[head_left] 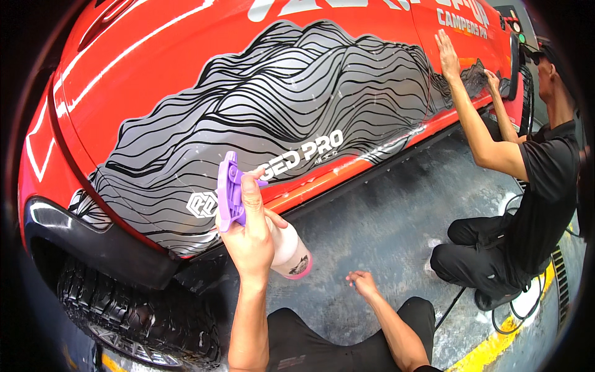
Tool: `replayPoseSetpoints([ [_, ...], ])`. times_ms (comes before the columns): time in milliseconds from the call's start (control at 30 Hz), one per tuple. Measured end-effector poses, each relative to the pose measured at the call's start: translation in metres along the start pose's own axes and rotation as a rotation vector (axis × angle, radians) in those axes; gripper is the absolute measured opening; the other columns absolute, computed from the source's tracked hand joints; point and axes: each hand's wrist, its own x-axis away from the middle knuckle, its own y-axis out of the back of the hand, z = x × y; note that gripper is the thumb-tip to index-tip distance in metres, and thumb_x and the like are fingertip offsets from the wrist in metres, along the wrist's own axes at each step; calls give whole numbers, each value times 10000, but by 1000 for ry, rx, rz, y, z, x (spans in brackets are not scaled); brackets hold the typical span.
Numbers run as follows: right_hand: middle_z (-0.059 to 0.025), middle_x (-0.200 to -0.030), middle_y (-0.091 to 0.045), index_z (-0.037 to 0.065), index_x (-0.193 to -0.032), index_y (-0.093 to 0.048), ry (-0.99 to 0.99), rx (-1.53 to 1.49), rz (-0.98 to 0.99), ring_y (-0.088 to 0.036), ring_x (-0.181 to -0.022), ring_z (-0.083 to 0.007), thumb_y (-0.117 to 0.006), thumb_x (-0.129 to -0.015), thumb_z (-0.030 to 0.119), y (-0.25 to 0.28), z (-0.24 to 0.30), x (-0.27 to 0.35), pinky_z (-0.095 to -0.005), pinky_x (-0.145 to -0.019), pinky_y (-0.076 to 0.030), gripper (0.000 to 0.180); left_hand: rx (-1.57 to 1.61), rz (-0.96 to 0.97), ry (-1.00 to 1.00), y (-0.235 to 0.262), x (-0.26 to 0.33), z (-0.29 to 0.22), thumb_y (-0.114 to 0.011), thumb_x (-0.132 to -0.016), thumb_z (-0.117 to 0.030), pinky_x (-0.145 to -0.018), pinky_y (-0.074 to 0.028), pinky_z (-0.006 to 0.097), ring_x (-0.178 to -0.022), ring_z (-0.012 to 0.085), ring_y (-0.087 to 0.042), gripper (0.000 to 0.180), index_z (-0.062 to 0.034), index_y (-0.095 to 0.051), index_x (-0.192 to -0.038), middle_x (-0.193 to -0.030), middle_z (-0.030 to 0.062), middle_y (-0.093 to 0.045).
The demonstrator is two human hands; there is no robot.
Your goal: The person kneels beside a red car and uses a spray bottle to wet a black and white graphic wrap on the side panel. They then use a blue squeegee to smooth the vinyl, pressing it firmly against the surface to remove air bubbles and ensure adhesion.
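floor: wet grey concrete floor (396, 217) below me, streaked with water | 5 o'clock: yellow painted line (489, 348) along its edge, black cable (503, 322) looped on it | light: strip lights reflected at 10 o'clock

left arm up from the bottom edge, left hand (251, 239) raised and fisted tight, thumb sticking up, right arm angled low, right hand (361, 283) palm down, fingers spread loose
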Motion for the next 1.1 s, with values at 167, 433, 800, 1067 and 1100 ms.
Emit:
replayPoseSetpoints([
  [167,4,-793,-685,74,-1000,-787,7,20,-14,-454,-535,-58,-678,-1083,304,-4,-1,0,-278,-476,-302,268,42,84,72,-14,6,10,-648,-1154,-373,-471,-524,298,-529,119,-598,436,55,-688,-1226,-852,71,-643],
  [433,20,-793,-683,82,-991,-790,19,32,-26,-483,-591,-64,-687,-1074,315,-2,9,13,-282,-519,-340,268,123,212,155,-45,20,11,-681,-1137,-391,-478,-469,265,-520,112,-605,447,52,-732,-1107,-823,63,-656],
  [800,14,-795,-693,66,-997,-794,63,82,-88,-498,-636,-74,-679,-1077,289,23,15,25,-293,-575,-375,263,172,200,158,-61,47,34,-692,-1135,-341,-472,-465,287,-536,99,-600,424,82,-721,-1152,-863,70,-686],
  [1067,9,-793,-693,60,-996,-797,65,114,-119,-528,-685,-83,-666,-1084,313,26,17,30,-309,-612,-395,298,49,214,193,-84,45,41,-716,-1120,-354,-477,-445,287,-518,100,-614,406,48,-720,-1069,-725,40,-649],
  [1100,9,-790,-692,61,-990,-796,73,102,-119,-527,-684,-84,-665,-1084,314,25,17,30,-312,-614,-395,301,16,222,178,-88,44,52,-726,-1111,-390,-478,-436,289,-504,95,-599,429,38,-721,-1079,-699,27,-629],
])
